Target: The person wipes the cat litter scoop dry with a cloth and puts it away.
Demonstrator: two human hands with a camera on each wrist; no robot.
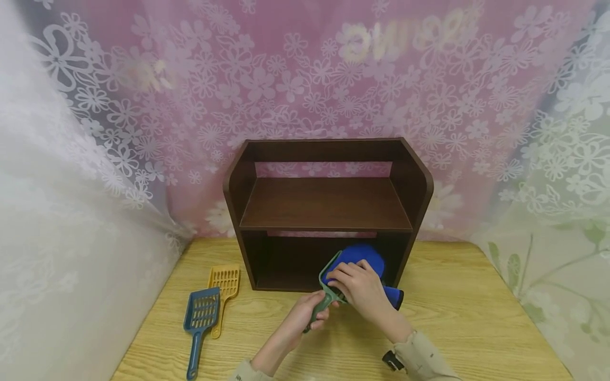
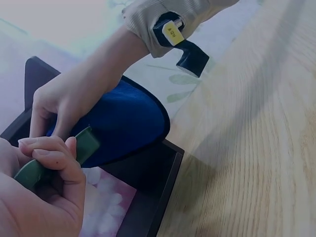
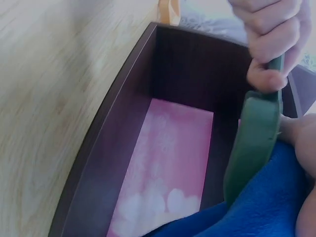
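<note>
My left hand (image 1: 305, 312) grips the handle of a green litter scoop (image 1: 324, 303), held in front of the shelf's lower compartment. A blue cloth (image 1: 366, 256) with dark edging lies over the scoop's head, and my right hand (image 1: 364, 293) holds it there with bent fingers. One end of the cloth hangs out to the right below that hand. In the left wrist view the cloth (image 2: 131, 118) spreads behind the scoop. The scoop's side wall (image 3: 253, 133) shows in the right wrist view, with cloth against its lower end. Most of the scoop's slots are hidden.
A dark brown two-tier shelf (image 1: 324, 203) stands at the back of the wooden table (image 1: 457, 317). Left of it lie a blue slotted scoop (image 1: 202, 312) and a yellow one (image 1: 225, 280), the blue partly over the yellow. Flowered curtains enclose the table's back and sides.
</note>
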